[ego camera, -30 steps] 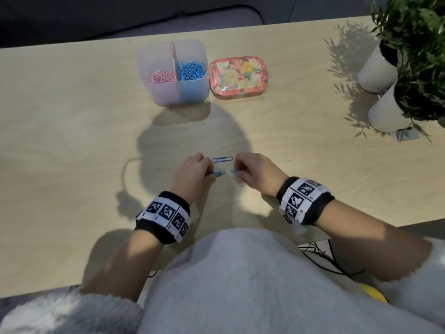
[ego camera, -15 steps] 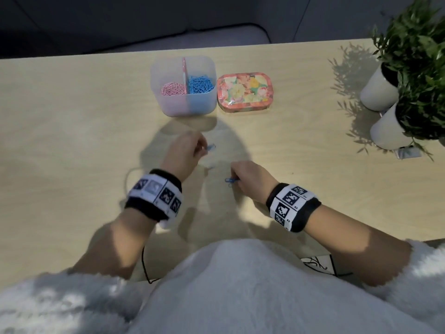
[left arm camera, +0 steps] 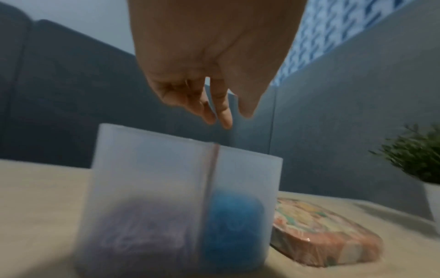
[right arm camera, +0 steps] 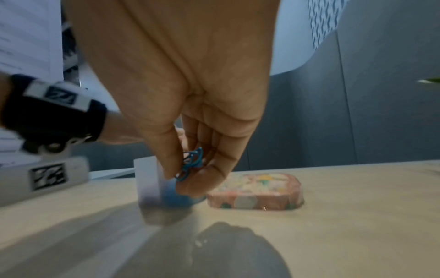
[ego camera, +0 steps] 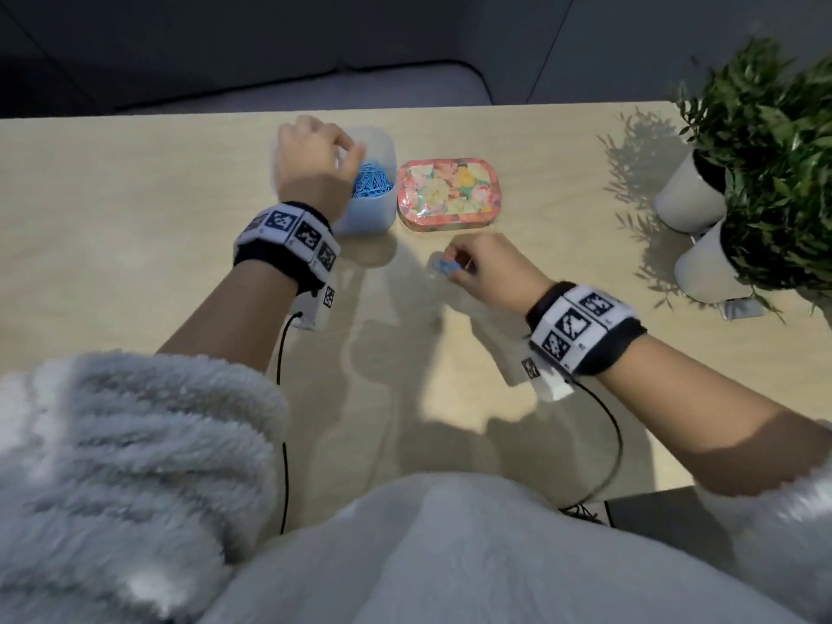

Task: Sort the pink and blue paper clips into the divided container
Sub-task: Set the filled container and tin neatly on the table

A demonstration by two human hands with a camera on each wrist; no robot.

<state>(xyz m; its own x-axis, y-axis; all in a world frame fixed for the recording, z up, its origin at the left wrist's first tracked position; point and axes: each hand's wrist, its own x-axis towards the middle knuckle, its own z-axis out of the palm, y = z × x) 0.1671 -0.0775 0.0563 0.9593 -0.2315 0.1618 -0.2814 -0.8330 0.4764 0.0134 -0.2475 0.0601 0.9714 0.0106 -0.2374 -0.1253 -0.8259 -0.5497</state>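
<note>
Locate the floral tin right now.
In the head view the floral tin lies on the table, just right of the divided container, beyond the right hand.

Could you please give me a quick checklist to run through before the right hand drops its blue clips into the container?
1. Right hand pinches the blue wire paper clips: ok.
2. Frosted plastic divided container stands upright: ok.
3. Blue pile marks the right-side compartment as the target: ok.
4. Left hand clear of the opening: not ok, it hovers over it.
5. Left hand emptied: cannot tell.
6. Floral lidded tin beside the container, out of the path: ok.
</note>
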